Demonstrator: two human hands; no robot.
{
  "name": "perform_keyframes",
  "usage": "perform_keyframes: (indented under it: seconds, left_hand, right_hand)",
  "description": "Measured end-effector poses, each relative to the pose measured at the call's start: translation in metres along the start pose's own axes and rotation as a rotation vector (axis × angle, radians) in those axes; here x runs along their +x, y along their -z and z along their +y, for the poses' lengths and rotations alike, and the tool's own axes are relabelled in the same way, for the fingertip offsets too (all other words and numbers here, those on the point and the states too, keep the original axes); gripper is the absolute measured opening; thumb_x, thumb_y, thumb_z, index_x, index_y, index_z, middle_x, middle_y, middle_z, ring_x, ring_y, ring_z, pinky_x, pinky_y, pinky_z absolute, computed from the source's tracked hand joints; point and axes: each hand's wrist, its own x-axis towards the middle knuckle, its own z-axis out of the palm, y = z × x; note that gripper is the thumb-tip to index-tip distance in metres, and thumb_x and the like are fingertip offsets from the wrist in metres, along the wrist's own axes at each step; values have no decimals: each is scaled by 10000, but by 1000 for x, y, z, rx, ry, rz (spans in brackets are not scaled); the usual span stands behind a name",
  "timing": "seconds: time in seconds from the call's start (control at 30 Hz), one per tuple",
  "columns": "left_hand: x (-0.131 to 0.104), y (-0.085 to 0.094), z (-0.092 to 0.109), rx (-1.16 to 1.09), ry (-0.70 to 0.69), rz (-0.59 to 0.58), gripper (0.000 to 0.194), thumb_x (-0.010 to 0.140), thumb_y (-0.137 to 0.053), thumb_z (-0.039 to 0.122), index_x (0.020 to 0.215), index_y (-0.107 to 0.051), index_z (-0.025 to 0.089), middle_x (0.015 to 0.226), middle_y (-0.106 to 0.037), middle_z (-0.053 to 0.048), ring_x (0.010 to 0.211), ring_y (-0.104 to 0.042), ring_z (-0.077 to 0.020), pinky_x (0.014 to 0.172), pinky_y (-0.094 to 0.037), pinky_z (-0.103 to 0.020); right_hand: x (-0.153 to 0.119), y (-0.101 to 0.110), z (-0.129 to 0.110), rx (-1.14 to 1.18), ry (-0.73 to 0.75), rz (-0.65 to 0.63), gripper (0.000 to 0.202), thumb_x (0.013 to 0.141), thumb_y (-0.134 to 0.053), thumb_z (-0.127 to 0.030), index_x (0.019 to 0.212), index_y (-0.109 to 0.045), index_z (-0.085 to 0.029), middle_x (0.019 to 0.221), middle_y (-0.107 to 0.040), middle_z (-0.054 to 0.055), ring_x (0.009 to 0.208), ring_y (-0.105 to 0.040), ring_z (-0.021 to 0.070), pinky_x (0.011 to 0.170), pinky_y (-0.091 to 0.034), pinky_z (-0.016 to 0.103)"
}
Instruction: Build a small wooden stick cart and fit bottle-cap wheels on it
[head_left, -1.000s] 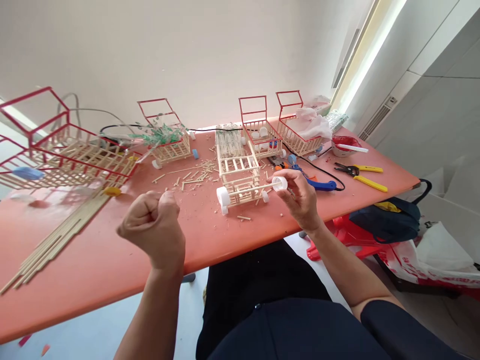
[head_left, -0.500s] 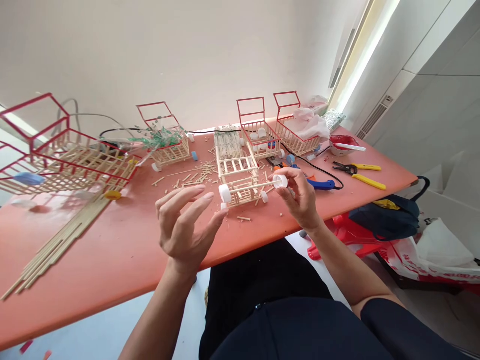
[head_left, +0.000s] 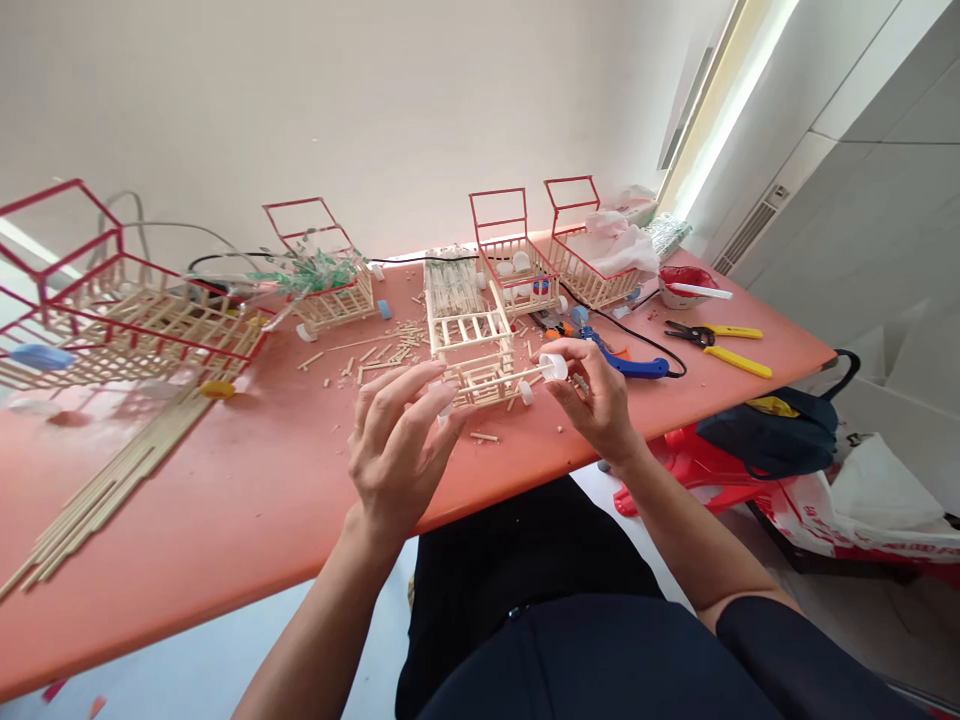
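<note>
My right hand (head_left: pixel 596 400) pinches a white bottle cap (head_left: pixel 553 367) at the right end of a thin wooden stick (head_left: pixel 499 382). At the stick's left end my left hand (head_left: pixel 401 440) has its fingers and thumb closed around another white cap, mostly hidden by them. Just behind the stick sits a small unpainted cart (head_left: pixel 472 330) built of wooden sticks, with a white cap wheel (head_left: pixel 526 393) showing low on its right.
Stick carts with red trim, one big (head_left: pixel 150 300) and several small, stand along the back. Long sticks (head_left: pixel 112 490) lie at left, offcuts (head_left: pixel 397 345) mid-table. At right are a blue-handled glue gun (head_left: pixel 637 368), yellow-handled pliers (head_left: pixel 731 350) and a tub of red paste (head_left: pixel 686 285).
My left hand has moved right and closed on the left cap. My right hand, holding the other cap, has shifted slightly left, and the stick now tilts a little more.
</note>
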Motion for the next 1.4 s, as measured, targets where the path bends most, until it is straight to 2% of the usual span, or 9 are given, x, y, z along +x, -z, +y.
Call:
perform_keyframes:
  seconds: [0.3,0.43,0.73,1.07,1.4]
  left_hand:
    - [2,-1,1,14,-12,-8,406,930,-892,78,1278,-740,221,1257,-832,-134,1115,-800,-262,934,-637,-390]
    - [1,-4,5,11,20,-4,349,953,-870,99,1252,-752,235,1242,-839,-118,1123,-805,-258,963,-645,-385]
    - [-1,-7,9,-3,55,23,365,948,-868,74,1254,-757,240,1196,-846,-96,1084,-828,-240,974,-659,-370]
    - [-2,-8,12,-3,66,47,331,952,-866,64,1219,-759,229,1168,-839,-87,1060,-822,-223,966,-654,-364]
    - [-3,-10,12,-4,78,44,359,944,-866,61,1239,-762,237,1169,-850,-93,1054,-831,-238,969,-653,-369]
  right_hand:
    - [0,1,-1,-15,-30,-12,309,1141,-679,-521,1292,-708,-254,1197,-844,70,812,-752,164,726,-641,301]
    - [0,2,-1,-17,-32,-13,302,1137,-687,-516,1291,-711,-257,1198,-845,66,840,-762,170,733,-640,300]
    - [-1,2,-2,-24,-62,-39,350,1139,-657,-569,1291,-697,-255,1215,-846,84,859,-762,185,753,-648,324]
    - [0,2,-3,-36,21,-34,265,1156,-666,-459,1323,-685,-254,1257,-842,90,931,-786,181,772,-647,300]
    - [-1,1,-6,-47,-18,-32,262,1149,-655,-465,1307,-681,-258,1245,-837,90,881,-765,184,758,-654,320]
